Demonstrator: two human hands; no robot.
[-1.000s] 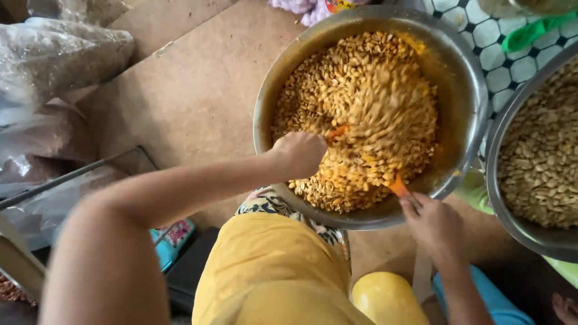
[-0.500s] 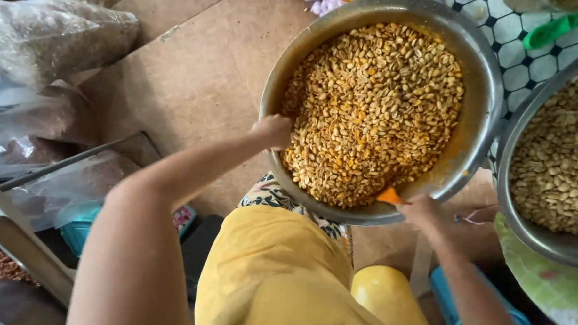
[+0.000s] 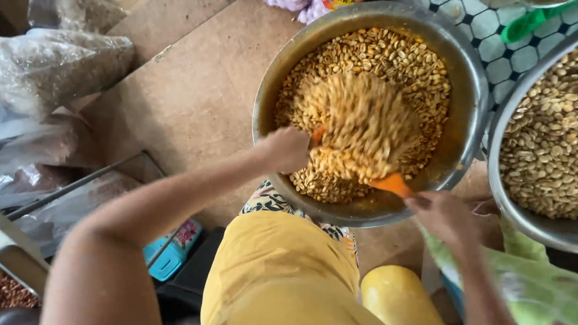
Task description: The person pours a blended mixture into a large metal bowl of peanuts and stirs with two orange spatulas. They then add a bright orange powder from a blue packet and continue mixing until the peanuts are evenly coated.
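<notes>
At the near rim of the big metal bowl [image 3: 471, 92]: left hand [image 3: 288, 149], closed around the orange end of a utensil [image 3: 317, 135], buried at the edge of the peanuts [image 3: 367, 120]. Right hand [image 3: 446, 216], closed on an orange handle [image 3: 392, 184] just outside the rim. Peanuts, yellow-coated, heaped mid-bowl and blurred with tossing.

Risks, as judged:
- Nuts thrown over the near rim onto the yellow garment [image 3: 285, 278]; cause, a toss too high at the low lip.
- Bowl tipping toward the knees; cause, both hands pulling on one side.
- Spill into the second bowl [image 3: 543, 229] of paler nuts, touching or nearly touching on the right.

Left, well apart: plastic bags [image 3: 55, 64] on a cardboard sheet [image 3: 195, 89]. Far: tiled mat [image 3: 498, 35].
</notes>
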